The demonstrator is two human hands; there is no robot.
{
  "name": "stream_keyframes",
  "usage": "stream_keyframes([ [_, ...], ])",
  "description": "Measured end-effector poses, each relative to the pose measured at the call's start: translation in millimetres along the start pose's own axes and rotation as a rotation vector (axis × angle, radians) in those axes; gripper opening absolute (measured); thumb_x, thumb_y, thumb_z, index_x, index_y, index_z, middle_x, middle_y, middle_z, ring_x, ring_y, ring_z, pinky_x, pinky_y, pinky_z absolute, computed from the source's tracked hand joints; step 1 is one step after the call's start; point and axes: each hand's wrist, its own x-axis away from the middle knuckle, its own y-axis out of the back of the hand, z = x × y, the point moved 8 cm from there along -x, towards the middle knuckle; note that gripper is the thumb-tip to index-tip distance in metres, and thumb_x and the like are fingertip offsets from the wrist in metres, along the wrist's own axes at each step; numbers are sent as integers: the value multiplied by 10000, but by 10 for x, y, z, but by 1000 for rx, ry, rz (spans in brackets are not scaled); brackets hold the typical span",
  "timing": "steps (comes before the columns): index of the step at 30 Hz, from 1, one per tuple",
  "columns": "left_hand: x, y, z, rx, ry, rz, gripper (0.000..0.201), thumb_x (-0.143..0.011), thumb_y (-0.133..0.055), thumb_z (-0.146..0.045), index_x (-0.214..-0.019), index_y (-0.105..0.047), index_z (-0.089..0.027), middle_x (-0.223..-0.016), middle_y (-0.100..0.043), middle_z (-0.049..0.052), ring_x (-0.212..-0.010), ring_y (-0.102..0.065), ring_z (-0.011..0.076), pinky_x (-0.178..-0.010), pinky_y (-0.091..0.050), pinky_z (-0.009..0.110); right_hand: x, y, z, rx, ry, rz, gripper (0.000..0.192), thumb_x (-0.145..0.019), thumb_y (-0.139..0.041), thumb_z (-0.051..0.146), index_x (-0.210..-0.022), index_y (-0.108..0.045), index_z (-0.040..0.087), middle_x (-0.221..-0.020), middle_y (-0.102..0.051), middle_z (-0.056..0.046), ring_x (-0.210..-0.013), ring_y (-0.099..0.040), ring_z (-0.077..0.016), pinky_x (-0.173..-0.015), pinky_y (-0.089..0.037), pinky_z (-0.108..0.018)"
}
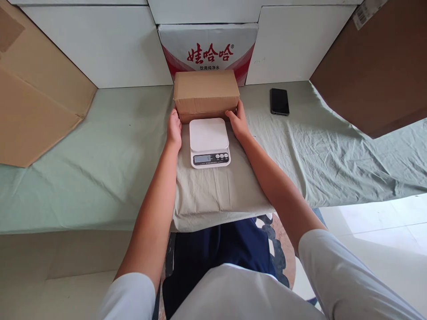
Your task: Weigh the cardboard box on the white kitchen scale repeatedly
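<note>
A small brown cardboard box (206,93) stands on the cloth-covered table just behind a white digital kitchen scale (209,142). My left hand (174,129) presses against the box's lower left corner. My right hand (237,121) grips its lower right corner, fingers curled on the side. The box rests on the table, held between both hands. The scale's platform is bare and its display faces me.
A black phone (279,101) lies to the right on the green cloth (110,164). A white and red carton with printed characters (208,46) stands behind the box. Large brown cardboard sheets lean at the left (33,98) and right (376,66). White panels form the back wall.
</note>
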Motion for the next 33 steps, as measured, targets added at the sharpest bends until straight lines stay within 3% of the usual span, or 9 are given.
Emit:
stream_keyframes([
  [7,-39,110,42,-25,17,-39,647,-922,-472,-566,-1475,-553,-239,-1709,-429,61,-1640,-301,217,-1346,-246,382,-25,22,-84,-66,-24,-25,835,-745,-654,735,-1415,-391,314,-1624,-475,-77,-1530,-455,-281,-1331,-366,-520],
  [11,-93,203,105,-47,49,-55,630,-948,-445,-525,-1519,-516,-270,-1748,-359,23,-1659,-241,202,-1347,-234,372,-43,49,-146,-74,-23,-36,851,-776,-623,741,-1461,-352,316,-1665,-425,-84,-1526,-470,-289,-1327,-357,-544],
  [16,-124,207,102,-72,31,-24,526,-952,-435,-413,-1437,-596,-289,-1695,-459,-7,-1638,-299,178,-1334,-267,354,-27,69,-95,-38,11,-23,774,-824,-614,663,-1444,-379,263,-1625,-484,-118,-1535,-450,-293,-1323,-356,-522],
  [24,-70,97,44,-56,-28,3,483,-871,-541,-432,-1320,-661,-299,-1578,-595,-3,-1599,-387,212,-1314,-315,368,26,33,34,53,18,8,592,-843,-578,549,-1321,-480,214,-1532,-578,-134,-1436,-536,-290,-1288,-411,-487],
  [33,-26,-1,-35,-30,-51,72,453,-792,-573,-388,-1213,-695,-273,-1546,-621,10,-1567,-433,236,-1321,-305,400,2,24,-24,89,31,14,623,-835,-611,551,-1358,-458,251,-1529,-587,-92,-1452,-507,-289,-1302,-386,-514],
])
